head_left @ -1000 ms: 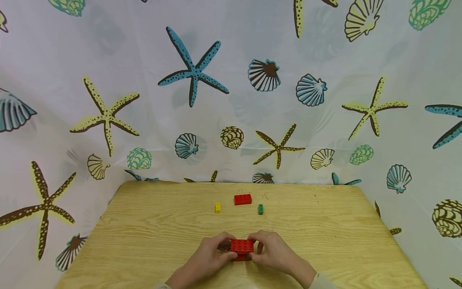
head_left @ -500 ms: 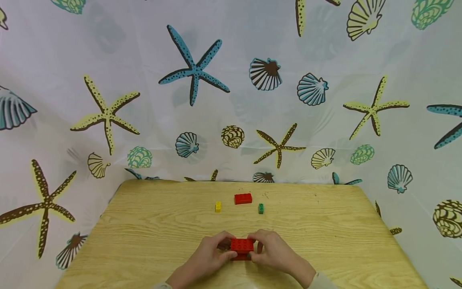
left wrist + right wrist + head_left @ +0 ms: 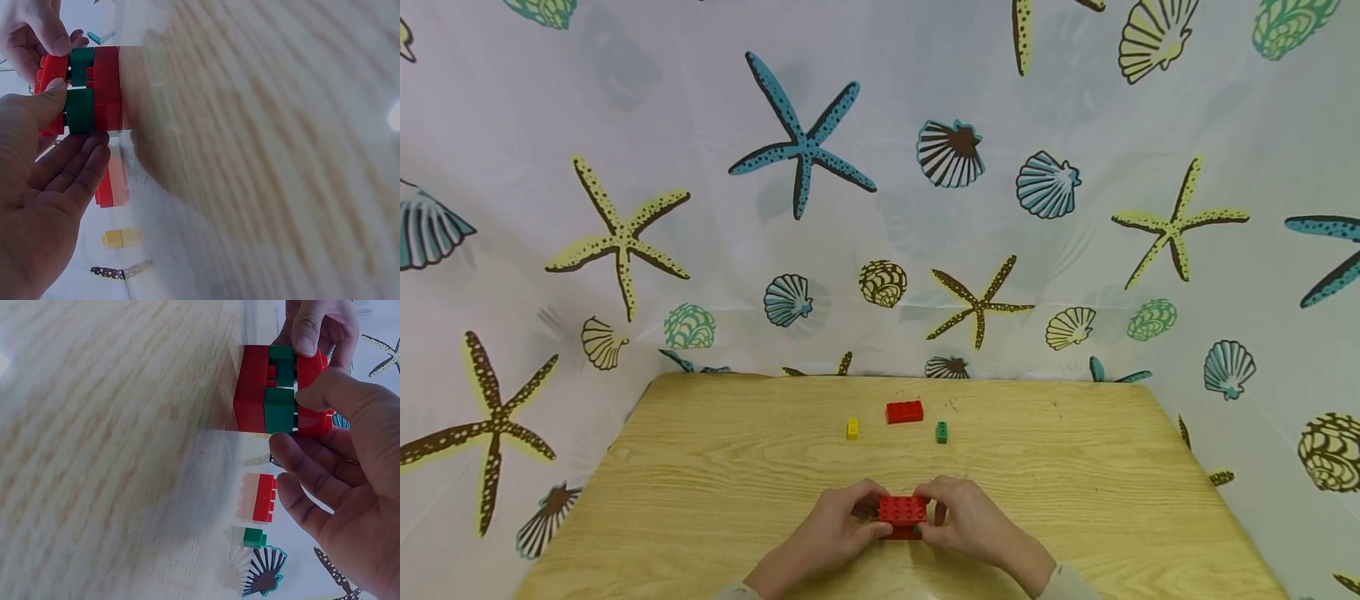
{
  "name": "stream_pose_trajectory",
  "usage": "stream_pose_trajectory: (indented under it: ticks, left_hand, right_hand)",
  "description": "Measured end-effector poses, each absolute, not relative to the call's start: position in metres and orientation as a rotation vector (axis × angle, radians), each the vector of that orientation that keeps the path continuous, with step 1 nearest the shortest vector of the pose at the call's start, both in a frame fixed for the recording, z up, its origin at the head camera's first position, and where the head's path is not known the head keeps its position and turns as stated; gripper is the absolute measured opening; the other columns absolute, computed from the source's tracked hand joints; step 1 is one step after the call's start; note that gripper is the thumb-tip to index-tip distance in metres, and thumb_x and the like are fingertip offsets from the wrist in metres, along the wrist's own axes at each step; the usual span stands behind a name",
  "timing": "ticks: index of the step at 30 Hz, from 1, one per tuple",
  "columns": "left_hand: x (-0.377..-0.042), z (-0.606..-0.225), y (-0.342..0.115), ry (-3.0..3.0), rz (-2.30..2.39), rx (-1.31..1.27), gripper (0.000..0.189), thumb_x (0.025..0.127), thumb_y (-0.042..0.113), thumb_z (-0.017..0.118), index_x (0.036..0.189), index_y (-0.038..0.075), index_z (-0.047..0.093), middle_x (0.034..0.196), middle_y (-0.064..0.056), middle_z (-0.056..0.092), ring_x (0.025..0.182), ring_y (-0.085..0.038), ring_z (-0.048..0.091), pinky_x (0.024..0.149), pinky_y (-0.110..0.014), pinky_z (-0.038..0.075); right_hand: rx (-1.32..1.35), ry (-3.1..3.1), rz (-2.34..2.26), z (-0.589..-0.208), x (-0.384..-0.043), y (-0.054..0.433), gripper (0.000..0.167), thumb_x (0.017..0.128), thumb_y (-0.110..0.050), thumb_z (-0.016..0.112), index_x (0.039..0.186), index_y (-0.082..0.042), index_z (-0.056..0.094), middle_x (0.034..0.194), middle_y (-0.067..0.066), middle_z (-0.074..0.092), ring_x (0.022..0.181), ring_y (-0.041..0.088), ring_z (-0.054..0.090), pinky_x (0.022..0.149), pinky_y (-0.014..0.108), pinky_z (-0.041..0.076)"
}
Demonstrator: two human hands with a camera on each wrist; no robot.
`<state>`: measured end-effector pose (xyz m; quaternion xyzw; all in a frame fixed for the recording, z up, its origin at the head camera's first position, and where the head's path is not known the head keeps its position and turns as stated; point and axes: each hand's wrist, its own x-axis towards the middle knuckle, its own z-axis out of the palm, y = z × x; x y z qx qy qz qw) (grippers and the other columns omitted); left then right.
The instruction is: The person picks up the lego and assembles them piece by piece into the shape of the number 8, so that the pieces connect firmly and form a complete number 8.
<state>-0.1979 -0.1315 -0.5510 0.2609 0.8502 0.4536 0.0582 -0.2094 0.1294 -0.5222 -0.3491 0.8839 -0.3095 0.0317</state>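
Note:
Both hands hold a red toy building brick [image 3: 902, 509] between them, near the front middle of the table. My left hand [image 3: 835, 527] pinches its left end and my right hand [image 3: 972, 527] its right end, thumbs on the near side. Below it, two green bricks, a near one [image 3: 80, 111] and a farther one [image 3: 81, 65] in the left wrist view, stand on a lower red brick [image 3: 251, 390] that rests on the table. A thin gap with studs shows between the green bricks and the upper red brick in both wrist views.
Farther back on the wooden table [image 3: 737, 450] lie another red brick [image 3: 905, 412], a small yellow brick [image 3: 852, 429] to its left and a small green brick [image 3: 942, 432] to its right. A white curtain [image 3: 880, 225] with printed shells and starfish encloses the back and sides.

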Motion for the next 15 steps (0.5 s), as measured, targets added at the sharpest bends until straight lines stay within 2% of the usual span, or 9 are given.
stream_pose_trajectory:
  ticks: [15]
  left_hand:
    - [-0.1996,-0.5491,-0.1312,2.552,1.387,0.782,0.026,0.098,0.033,0.077,0.117,0.017,0.070,0.111,0.001,0.078,0.100,-0.008,0.073,0.087,-0.029,0.060]
  right_hand:
    - [-1.081,2.682,-0.993,-0.5210,-0.2098,0.1305,0.031,0.092,-0.014,0.079,0.121,-0.007,0.075,0.102,0.001,0.075,0.078,0.003,0.064,0.069,0.016,0.050]
